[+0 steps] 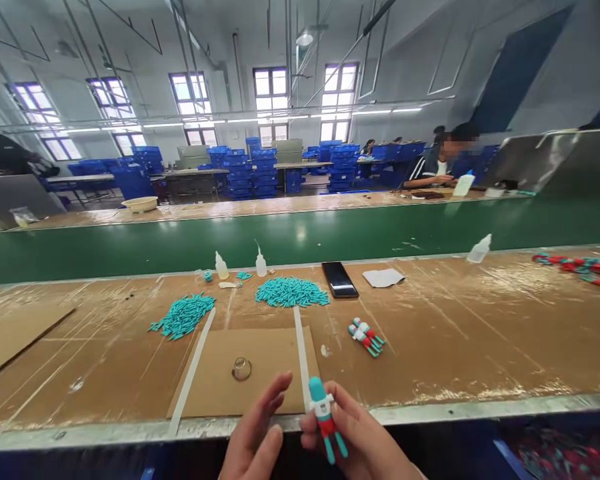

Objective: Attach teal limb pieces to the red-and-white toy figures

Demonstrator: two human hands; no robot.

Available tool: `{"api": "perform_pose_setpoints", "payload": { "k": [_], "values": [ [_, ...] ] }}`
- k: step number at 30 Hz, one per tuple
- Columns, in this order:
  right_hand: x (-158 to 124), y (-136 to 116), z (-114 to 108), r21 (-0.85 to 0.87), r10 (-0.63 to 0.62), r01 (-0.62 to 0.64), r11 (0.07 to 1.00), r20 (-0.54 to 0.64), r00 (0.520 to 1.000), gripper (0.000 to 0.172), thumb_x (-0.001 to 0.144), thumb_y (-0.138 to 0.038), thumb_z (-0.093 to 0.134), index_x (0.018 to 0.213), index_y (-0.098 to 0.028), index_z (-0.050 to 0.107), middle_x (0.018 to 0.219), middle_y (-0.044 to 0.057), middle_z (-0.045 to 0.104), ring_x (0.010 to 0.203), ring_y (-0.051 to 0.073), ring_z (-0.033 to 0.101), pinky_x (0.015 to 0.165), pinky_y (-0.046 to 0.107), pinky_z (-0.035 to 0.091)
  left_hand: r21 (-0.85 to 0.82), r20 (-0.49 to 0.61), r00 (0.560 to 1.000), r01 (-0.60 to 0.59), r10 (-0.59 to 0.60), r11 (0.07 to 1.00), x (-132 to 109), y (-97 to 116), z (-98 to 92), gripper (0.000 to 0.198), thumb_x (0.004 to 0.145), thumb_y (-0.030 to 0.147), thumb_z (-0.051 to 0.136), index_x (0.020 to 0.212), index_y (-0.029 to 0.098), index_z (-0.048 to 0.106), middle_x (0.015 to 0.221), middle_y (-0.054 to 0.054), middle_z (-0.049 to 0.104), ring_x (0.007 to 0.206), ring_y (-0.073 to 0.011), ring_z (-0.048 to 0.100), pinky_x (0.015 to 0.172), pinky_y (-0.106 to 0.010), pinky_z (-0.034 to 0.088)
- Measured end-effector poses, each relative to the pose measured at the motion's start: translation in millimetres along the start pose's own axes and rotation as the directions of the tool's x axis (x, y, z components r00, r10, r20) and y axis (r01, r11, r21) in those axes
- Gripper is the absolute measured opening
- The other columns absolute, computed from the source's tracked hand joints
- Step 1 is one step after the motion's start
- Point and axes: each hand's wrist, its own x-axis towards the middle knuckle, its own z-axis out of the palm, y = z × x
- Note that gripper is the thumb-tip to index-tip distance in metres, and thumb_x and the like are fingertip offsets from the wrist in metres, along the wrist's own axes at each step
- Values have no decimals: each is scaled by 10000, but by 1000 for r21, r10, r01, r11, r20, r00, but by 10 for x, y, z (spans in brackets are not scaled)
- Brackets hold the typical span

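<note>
My right hand [353, 430] pinches a small jointed figure [324, 417] with a teal head, white collar, red body and teal legs. My left hand [254, 430] is beside it, fingers apart, holding nothing. In front of me, a cardboard sheet [275, 393] lies on the brown workbench [430, 353], with a small glass cup [241, 369] on it. Two heaps of teal pieces [291, 292] [183, 315] lie beyond it. Several assembled figures [366, 337] lie to the right of the sheet, and a tangled row of red-and-teal parts [575, 267] lies at the far right.
Two glue bottles [222, 267] [261, 263], a black phone [340, 280] and a white paper [383, 278] stand at the bench's far side. Behind runs a green conveyor belt [300, 240]. A person [440, 163] sits across it, with blue crates [240, 170] beyond.
</note>
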Motion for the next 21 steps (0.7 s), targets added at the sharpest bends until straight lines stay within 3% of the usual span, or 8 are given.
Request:
{"api": "perform_pose_setpoints", "payload": {
  "k": [5,8,12,14,18,21],
  "values": [
    [-80,-2,146,-3,14,-14,1000,24,1000,430,717,-496,768,884,-170,542,792,41,646,841,215,619,824,342,455,-172,206,968,177,-141,969,104,13,107,430,707,505,659,1076,286,666,1178,-66,641,1137,-286,543,995,-380,414],
    [-112,-2,180,-43,-20,18,999,-42,999,418,716,-496,767,836,-181,519,833,34,636,914,226,599,853,341,438,-253,290,946,223,-146,941,62,-20,147,450,715,486,662,1120,292,637,1184,-74,635,1101,-296,569,934,-401,465],
    [-100,23,151,-156,-30,17,988,-80,996,417,733,-513,744,803,-188,492,833,18,612,917,202,573,846,291,419,-279,238,967,160,-93,947,46,-144,155,409,746,398,664,1142,310,617,1181,-53,639,1117,-251,561,1005,-368,408],
    [-59,50,107,-260,-64,48,964,-53,997,414,757,-531,712,787,-182,491,853,13,590,879,171,550,801,246,414,-310,220,974,128,-60,942,62,-211,142,384,749,363,671,1126,302,630,1118,-62,673,1039,-235,608,938,-336,459],
    [-2,72,71,-509,-118,111,853,19,993,451,816,-599,604,741,-172,480,757,-1,531,716,128,501,677,210,408,-453,211,975,166,-75,876,98,-282,101,343,718,306,713,1058,288,669,946,-66,729,800,-170,673,664,-204,521],
    [-46,2,145,-741,-106,134,658,85,991,459,883,-606,469,742,-170,498,709,10,535,658,140,504,642,235,399,-568,214,967,236,-135,789,117,-290,72,344,653,282,769,989,275,698,877,-70,738,766,-166,673,614,-181,508]
  ]
}}
